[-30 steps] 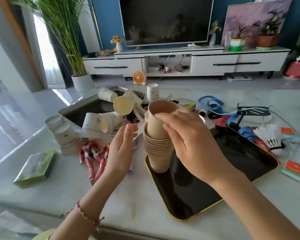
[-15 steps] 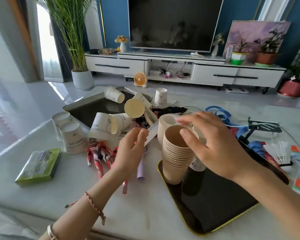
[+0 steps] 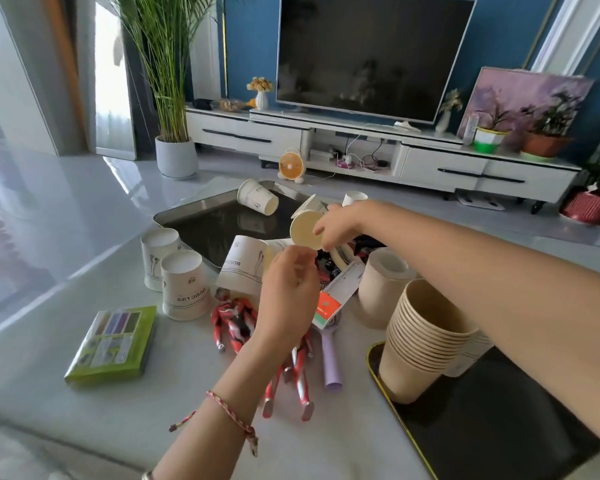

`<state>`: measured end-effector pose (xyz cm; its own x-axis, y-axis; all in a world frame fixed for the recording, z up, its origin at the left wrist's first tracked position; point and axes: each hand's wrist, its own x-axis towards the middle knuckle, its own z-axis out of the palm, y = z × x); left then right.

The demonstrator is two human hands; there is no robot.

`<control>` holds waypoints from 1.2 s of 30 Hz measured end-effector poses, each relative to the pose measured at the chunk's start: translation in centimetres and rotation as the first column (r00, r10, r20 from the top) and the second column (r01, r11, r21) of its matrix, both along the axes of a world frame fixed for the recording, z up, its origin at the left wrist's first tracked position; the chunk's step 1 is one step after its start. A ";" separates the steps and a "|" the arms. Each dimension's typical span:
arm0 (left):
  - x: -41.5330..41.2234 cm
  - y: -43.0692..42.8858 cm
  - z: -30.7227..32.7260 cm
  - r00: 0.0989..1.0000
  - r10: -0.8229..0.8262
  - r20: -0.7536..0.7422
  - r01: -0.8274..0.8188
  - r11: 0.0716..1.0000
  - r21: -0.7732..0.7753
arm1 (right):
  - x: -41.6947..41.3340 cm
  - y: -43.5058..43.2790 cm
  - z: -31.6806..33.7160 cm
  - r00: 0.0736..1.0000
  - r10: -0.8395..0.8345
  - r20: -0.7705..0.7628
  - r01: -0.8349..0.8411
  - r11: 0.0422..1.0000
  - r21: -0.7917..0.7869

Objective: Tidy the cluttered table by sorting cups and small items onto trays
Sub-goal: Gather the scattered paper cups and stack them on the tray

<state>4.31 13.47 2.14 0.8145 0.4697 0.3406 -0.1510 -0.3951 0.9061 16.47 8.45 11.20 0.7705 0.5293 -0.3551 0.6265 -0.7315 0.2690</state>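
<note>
Paper cup (image 3: 303, 227), tipped on its side in the clutter, lies at the right hand's (image 3: 338, 223) fingertips, which touch its edge; I cannot tell whether they grip it. Left hand (image 3: 288, 285) hovers just nearer, loosely curled and empty. The likely next move is a firm grasp, then carrying it to the brown cup stack (image 3: 426, 341) on the black tray (image 3: 499, 427).

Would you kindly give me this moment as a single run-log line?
right hand: grips tipped cream paper cup | left hand: over clutter, grip unclear | brown paper cup stack: upright on black yellow-rimmed tray

Bare tabletop (image 3: 187, 393) lies around the green box (image 3: 113, 342); upturned white cups (image 3: 184, 285) and toy figures (image 3: 234, 323) crowd the middle.
</note>
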 end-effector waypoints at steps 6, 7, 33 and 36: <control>-0.1 0.5 0.6 1.000 0.029 0.010 -0.028 0.998 -0.058 | 2.2 0.6 -1.8 0.998 -0.068 0.015 0.065 0.989 0.130; -0.1 0.5 0.6 0.999 0.032 0.009 -0.031 0.998 -0.061 | 2.2 0.7 -1.9 0.997 -0.074 0.018 0.069 0.983 0.169; -1.9 -3.6 0.2 0.999 0.035 -0.011 -0.034 0.998 0.057 | -5.0 -21.2 3.2 0.939 -0.309 0.150 0.132 0.730 0.671; -2.5 -3.5 0.1 0.999 0.033 -0.034 -0.031 0.997 0.070 | -5.7 -21.0 1.6 0.946 -0.311 0.094 0.201 0.787 0.583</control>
